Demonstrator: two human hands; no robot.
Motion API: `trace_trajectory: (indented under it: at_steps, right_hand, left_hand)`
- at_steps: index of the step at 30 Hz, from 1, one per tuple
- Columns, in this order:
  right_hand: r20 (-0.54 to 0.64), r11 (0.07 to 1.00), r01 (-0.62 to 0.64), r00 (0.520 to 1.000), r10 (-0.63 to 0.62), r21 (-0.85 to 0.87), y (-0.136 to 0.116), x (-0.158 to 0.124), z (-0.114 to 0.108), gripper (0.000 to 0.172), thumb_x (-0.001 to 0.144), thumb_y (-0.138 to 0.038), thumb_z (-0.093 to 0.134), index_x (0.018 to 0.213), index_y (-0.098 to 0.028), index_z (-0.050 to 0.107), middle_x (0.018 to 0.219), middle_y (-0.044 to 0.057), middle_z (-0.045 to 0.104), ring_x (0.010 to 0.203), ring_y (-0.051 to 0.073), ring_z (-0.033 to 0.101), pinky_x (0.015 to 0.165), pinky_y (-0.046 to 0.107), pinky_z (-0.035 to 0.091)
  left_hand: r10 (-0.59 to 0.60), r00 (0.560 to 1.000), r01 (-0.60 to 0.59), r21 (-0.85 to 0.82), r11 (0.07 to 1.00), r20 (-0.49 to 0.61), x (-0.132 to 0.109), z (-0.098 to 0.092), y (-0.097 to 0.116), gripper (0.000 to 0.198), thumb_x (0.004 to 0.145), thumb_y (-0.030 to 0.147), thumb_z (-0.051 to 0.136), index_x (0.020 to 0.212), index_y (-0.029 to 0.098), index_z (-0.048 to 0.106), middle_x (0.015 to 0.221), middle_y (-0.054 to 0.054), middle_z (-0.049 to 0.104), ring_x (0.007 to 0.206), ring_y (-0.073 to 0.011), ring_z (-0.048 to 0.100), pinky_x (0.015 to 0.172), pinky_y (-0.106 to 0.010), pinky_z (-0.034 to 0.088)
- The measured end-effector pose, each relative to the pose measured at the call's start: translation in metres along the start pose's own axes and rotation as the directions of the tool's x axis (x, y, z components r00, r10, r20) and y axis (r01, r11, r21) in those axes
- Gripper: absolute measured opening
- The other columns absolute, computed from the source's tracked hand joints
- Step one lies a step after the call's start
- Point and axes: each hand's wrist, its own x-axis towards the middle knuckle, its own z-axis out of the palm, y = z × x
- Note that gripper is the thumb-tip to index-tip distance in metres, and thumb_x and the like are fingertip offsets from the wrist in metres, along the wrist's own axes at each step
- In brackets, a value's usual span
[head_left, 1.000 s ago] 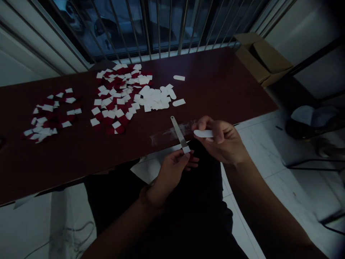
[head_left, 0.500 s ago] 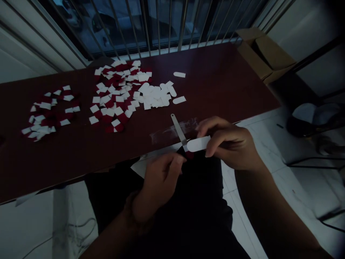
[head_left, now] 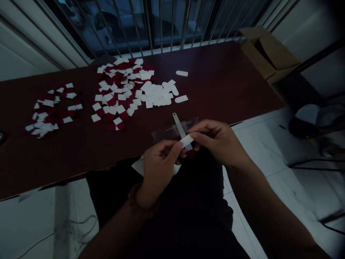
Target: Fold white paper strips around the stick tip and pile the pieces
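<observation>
My left hand (head_left: 159,169) grips the lower end of a narrow metal strip (head_left: 178,125) with a hole near its far tip. My right hand (head_left: 219,142) pinches a white paper strip (head_left: 186,141) and presses it across the metal near my left thumb. The strip's lower end is hidden behind my fingers. A dark red piece (head_left: 191,154) shows just beneath them. A wrinkled transparent film (head_left: 164,133) lies on the table behind the metal strip.
Two heaps of white and dark red squares (head_left: 115,100) and a white rounded-piece pile (head_left: 155,95) lie on the dark red table (head_left: 215,79). A cardboard box (head_left: 269,54) stands at its far right corner, with barred windows behind. White paper (head_left: 138,167) lies below the table edge.
The white strip has turned from lying flat in my right hand to a slant across the metal strip. Both hands have come closer together, and my left hand now covers the strip's lower end.
</observation>
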Motion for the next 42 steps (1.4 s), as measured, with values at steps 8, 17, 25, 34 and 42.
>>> trace_trajectory:
  at_steps: [8,17,25,34,42]
  right_hand:
    - [-0.023,0.866,0.116,0.989,-0.146,-0.487,0.007,0.035,-0.021,0.008,0.092,-0.028,0.075,0.095,-0.024,0.081,0.094,0.002,0.080,0.085,0.020,0.073,0.076,0.034,0.057]
    - [0.258,0.709,0.337,0.940,-0.222,-0.620,0.020,0.042,-0.023,0.014,0.096,-0.024,0.069,0.102,-0.028,0.081,0.103,0.003,0.080,0.098,0.022,0.072,0.086,0.038,0.056]
    - [0.346,0.638,0.456,0.889,-0.300,-0.620,0.022,0.042,-0.023,0.015,0.097,-0.020,0.066,0.102,-0.027,0.078,0.100,0.002,0.080,0.100,0.023,0.070,0.089,0.039,0.054]
    - [0.323,0.629,0.451,0.893,-0.315,-0.634,0.023,0.035,-0.018,0.009,0.097,-0.023,0.067,0.100,-0.026,0.075,0.098,0.004,0.077,0.098,0.024,0.067,0.087,0.040,0.052]
    - [0.301,0.642,0.425,0.905,-0.300,-0.639,0.026,0.033,-0.014,0.010,0.099,-0.025,0.066,0.099,-0.026,0.075,0.095,0.003,0.077,0.097,0.024,0.067,0.087,0.040,0.051]
  left_hand:
    - [-0.200,0.948,0.159,0.174,0.972,0.248,0.004,0.005,-0.024,0.040,0.100,0.052,0.062,0.086,0.017,0.077,0.077,-0.005,0.077,0.070,-0.0153,0.072,0.060,-0.023,0.053]
    - [-0.342,0.893,0.407,-0.201,0.891,0.293,0.008,0.026,-0.043,0.026,0.097,0.036,0.070,0.109,0.014,0.076,0.106,-0.014,0.081,0.090,-0.0201,0.077,0.071,-0.027,0.059]
    - [-0.354,0.888,0.421,-0.208,0.883,0.294,0.008,0.025,-0.039,0.022,0.096,0.035,0.072,0.099,0.013,0.075,0.099,-0.012,0.081,0.081,-0.0177,0.077,0.072,-0.028,0.059]
    - [-0.363,0.887,0.427,-0.209,0.880,0.286,0.009,0.026,-0.036,0.022,0.095,0.036,0.073,0.095,0.014,0.074,0.094,-0.011,0.081,0.075,-0.0163,0.076,0.072,-0.028,0.059]
    - [-0.352,0.890,0.418,-0.209,0.884,0.291,0.009,0.026,-0.039,0.024,0.096,0.038,0.072,0.097,0.014,0.075,0.092,-0.010,0.081,0.075,-0.0168,0.076,0.073,-0.030,0.060]
